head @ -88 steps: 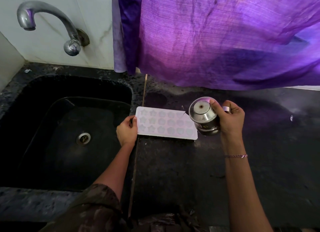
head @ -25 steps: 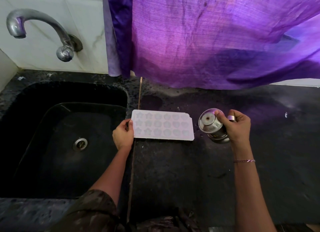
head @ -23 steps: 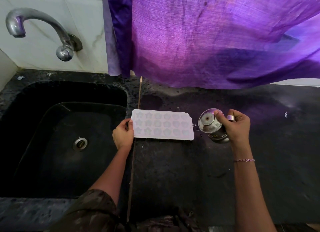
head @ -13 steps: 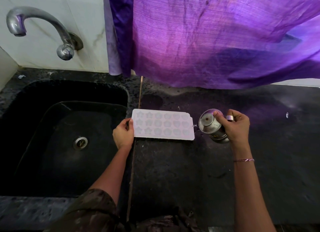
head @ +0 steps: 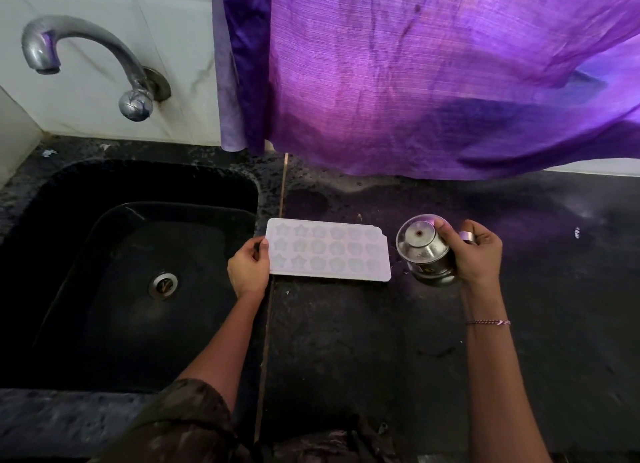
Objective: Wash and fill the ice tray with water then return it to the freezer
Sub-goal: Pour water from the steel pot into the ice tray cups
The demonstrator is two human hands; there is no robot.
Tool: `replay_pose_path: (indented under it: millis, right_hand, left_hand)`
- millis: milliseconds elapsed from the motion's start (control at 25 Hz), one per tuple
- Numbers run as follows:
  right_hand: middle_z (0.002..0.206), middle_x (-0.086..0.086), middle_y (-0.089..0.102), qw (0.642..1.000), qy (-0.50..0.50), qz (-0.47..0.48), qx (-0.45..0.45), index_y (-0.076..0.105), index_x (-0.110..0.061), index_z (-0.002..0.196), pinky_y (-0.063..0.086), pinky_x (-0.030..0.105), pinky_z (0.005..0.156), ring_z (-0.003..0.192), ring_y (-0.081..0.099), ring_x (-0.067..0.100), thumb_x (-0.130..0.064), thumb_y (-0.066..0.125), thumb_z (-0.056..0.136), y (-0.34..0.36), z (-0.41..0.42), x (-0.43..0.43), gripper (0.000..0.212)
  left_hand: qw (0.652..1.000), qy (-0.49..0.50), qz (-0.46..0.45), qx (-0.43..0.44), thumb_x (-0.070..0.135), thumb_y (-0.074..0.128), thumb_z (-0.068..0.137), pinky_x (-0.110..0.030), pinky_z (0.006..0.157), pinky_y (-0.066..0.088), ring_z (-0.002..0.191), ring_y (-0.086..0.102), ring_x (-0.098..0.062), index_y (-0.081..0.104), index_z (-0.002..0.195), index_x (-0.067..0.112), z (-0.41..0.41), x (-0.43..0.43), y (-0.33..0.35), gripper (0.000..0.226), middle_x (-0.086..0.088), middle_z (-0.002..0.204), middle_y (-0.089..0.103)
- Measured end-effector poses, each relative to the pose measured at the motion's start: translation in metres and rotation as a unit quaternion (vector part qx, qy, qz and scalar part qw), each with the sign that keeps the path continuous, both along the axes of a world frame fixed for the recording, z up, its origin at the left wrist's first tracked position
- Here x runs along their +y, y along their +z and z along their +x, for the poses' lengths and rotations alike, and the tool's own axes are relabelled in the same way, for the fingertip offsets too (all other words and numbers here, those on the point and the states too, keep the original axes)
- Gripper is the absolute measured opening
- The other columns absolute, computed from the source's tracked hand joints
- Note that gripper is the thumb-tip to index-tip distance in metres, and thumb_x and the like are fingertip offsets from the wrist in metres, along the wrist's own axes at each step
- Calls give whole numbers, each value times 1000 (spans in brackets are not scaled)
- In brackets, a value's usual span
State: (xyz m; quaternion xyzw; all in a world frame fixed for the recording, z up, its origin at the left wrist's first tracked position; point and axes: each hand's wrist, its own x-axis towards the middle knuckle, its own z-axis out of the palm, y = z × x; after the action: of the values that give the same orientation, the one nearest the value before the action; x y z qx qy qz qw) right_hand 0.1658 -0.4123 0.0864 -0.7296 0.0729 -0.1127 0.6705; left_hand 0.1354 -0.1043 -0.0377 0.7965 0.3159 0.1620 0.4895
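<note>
Ice tray [head: 329, 249]: flat on the dark counter [head: 346, 341] beside the sink [head: 138, 272], left hand [head: 247, 272] pinching its near-sink end. Steel cup [head: 424, 251]: tilted toward the tray, wrapped in the closed right hand [head: 476, 253]. Risks: shallow moulds likely overflow under a fast pour; water probably slops out when the tray is lifted.

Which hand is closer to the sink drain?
Left. The left hand grips the ice tray at the sink's edge, just right of the drain; the right hand holds a steel cup beyond the tray.
</note>
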Motion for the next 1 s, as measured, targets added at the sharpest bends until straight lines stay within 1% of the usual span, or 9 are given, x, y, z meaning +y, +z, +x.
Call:
replay_pose_path:
  millis: [120,240,360,560,720,800,840,920,1000]
  right_hand:
    - [41,-14,38,999,-6,49,-4,35,-24,45,34,15,45,44,34,1,-8,73,78,1,3,7,53]
    - [44,-12,40,996,-8,85,-1,34,-18,54,37,18,49,49,37,6,-8,73,78,-1,7,15,47]
    - [45,-12,40,993,-5,115,3,33,-17,56,37,18,50,49,37,6,-5,71,79,-5,8,26,46]
    - [43,-13,39,988,11,154,13,32,-17,55,38,15,48,46,36,3,0,67,81,-9,9,49,47]
    - [44,-14,39,978,21,206,26,37,-24,43,41,16,51,46,37,2,1,66,81,-14,10,68,54]
    - [44,-14,39,977,30,208,32,37,-24,43,40,19,55,49,36,4,-1,67,81,-17,12,77,54]
    - [45,-13,40,977,36,205,35,37,-24,43,40,20,57,50,36,5,-2,68,80,-18,13,82,53]
    - [45,-12,42,977,44,205,42,38,-24,42,42,20,57,52,39,6,-2,68,80,-19,15,93,53]
    - [46,-11,44,975,47,212,49,38,-24,44,44,17,56,52,42,5,-2,68,80,-16,18,105,52]
  left_hand:
    - [1000,-7,-2,8,26,57,92,-32,68,49,72,62,-21,71,102,16,0,2,-1,21,-3,73,66]
    - [1000,-10,3,24,25,53,94,-29,69,44,81,64,-24,71,106,16,1,3,0,24,-8,86,71]
    - [999,12,2,38,22,52,94,-28,72,44,87,64,-26,71,105,16,3,5,2,23,-10,92,72]
    - [999,34,5,39,19,50,95,-26,70,41,84,64,-25,72,97,16,10,8,14,22,-9,89,71]
    - [999,33,-14,-1,20,50,96,-27,67,41,78,62,-20,72,95,16,22,-9,42,22,-8,84,70]
    - [997,-6,-68,-48,17,50,95,-31,70,47,75,62,-19,72,93,16,27,-25,54,22,-4,75,68]
    - [990,-33,-118,-73,16,50,96,-32,73,49,73,63,-18,72,93,15,28,-36,59,22,-3,72,67]
    - [962,-78,-247,-90,19,46,99,-30,79,51,80,65,-15,70,96,10,25,-61,74,26,-4,81,70]
    - [922,-97,-368,-66,33,39,101,-23,83,49,91,65,-9,69,97,13,22,-81,88,37,-1,95,71]
